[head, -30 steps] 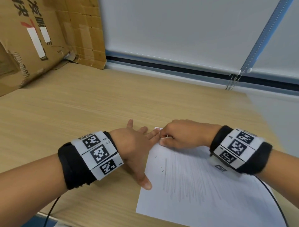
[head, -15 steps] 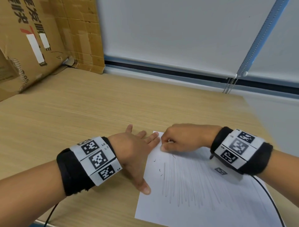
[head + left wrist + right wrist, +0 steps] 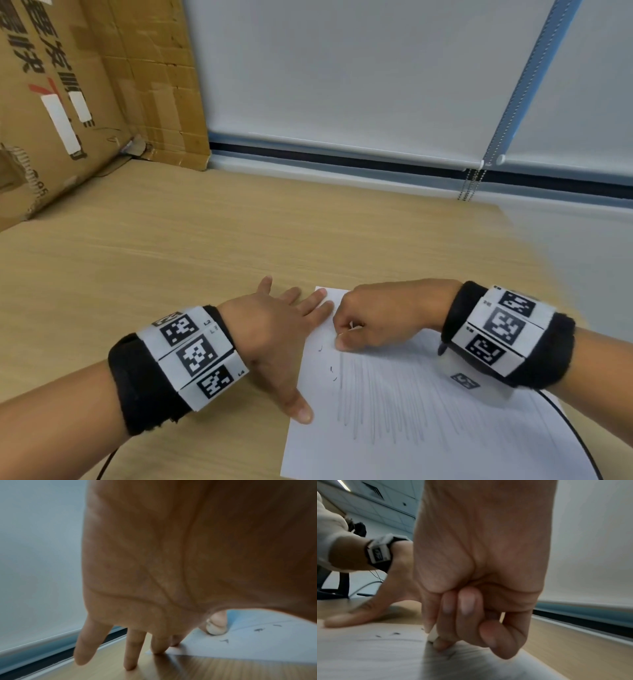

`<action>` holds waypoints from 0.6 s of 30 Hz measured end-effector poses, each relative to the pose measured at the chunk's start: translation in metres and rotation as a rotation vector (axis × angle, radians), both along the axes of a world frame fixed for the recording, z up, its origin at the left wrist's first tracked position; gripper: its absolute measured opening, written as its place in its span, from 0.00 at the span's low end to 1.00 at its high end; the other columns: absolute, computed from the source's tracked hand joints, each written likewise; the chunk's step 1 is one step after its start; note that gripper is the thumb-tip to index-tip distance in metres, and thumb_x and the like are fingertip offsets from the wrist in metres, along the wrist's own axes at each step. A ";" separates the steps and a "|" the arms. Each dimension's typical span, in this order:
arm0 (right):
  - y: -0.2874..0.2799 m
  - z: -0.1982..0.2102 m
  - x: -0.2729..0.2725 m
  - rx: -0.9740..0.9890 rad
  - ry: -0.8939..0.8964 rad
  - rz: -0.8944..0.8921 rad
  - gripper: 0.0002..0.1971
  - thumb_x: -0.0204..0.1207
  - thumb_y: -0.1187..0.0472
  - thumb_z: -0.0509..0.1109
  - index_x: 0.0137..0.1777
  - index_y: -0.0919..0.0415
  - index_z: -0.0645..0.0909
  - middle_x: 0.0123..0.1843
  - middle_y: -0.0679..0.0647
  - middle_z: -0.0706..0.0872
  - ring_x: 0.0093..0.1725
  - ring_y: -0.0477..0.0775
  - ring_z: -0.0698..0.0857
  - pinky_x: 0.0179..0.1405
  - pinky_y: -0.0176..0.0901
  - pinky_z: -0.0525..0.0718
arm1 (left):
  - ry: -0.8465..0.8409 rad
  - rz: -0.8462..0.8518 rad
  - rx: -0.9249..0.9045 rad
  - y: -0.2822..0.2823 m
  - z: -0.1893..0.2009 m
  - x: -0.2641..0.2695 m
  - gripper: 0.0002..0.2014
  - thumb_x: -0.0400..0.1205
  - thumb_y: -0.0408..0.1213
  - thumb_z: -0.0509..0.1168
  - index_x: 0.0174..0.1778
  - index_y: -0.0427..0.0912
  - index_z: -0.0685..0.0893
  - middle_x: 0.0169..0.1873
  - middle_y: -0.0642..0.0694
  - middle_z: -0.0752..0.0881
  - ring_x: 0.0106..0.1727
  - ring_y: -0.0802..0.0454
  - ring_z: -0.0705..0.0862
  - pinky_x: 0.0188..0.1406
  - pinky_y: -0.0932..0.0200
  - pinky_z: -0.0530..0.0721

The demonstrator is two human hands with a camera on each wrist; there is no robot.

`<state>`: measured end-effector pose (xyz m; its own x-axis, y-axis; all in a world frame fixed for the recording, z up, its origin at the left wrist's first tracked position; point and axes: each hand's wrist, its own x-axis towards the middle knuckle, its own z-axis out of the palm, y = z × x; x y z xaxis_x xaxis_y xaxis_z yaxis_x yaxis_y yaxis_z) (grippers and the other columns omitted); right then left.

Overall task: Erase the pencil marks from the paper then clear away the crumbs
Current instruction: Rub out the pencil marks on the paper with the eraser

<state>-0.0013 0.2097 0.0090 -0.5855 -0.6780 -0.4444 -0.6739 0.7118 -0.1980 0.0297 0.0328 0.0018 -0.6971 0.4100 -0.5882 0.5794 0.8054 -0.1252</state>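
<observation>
Wood-grain worktop [image 3: 205, 246] carries everything, with a cardboard box [image 3: 51, 102] standing at its far left corner. A white paper [image 3: 428, 442] lies at the near right edge, grey pencil marks [image 3: 387, 404] streaking its middle. The left hand [image 3: 274, 337] lies flat with straight, spread fingers, its fingertips [image 3: 158, 649] pressing the sheet's far left corner. The right hand [image 3: 383, 318] is curled around a small white eraser [image 3: 433, 635], its tip touching the paper beside a few dark crumbs [image 3: 332, 373].
</observation>
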 end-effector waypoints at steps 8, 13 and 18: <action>0.006 -0.005 0.005 -0.051 0.115 -0.046 0.19 0.84 0.49 0.59 0.38 0.61 0.78 0.29 0.50 0.78 0.29 0.51 0.74 0.33 0.51 0.76 | -0.010 0.006 0.004 0.000 -0.002 -0.002 0.72 0.61 0.76 0.71 0.81 0.53 0.23 0.82 0.56 0.25 0.85 0.49 0.32 0.78 0.32 0.27; 0.000 0.000 -0.010 -0.017 0.185 -0.088 0.18 0.85 0.49 0.58 0.40 0.59 0.80 0.32 0.49 0.80 0.30 0.48 0.76 0.33 0.47 0.76 | -0.012 -0.001 -0.018 0.000 0.000 -0.001 0.72 0.62 0.76 0.70 0.81 0.51 0.23 0.81 0.56 0.25 0.85 0.49 0.32 0.79 0.31 0.29; -0.004 -0.003 0.000 -0.019 0.149 -0.009 0.16 0.84 0.51 0.59 0.39 0.58 0.78 0.29 0.48 0.77 0.29 0.49 0.74 0.32 0.46 0.74 | -0.030 0.021 -0.002 0.000 0.001 -0.001 0.72 0.62 0.74 0.72 0.81 0.54 0.23 0.82 0.56 0.26 0.85 0.50 0.32 0.79 0.31 0.29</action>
<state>-0.0018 0.2059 0.0056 -0.6502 -0.6799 -0.3390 -0.6904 0.7150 -0.1097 0.0288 0.0330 0.0031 -0.6877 0.3943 -0.6096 0.5656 0.8173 -0.1095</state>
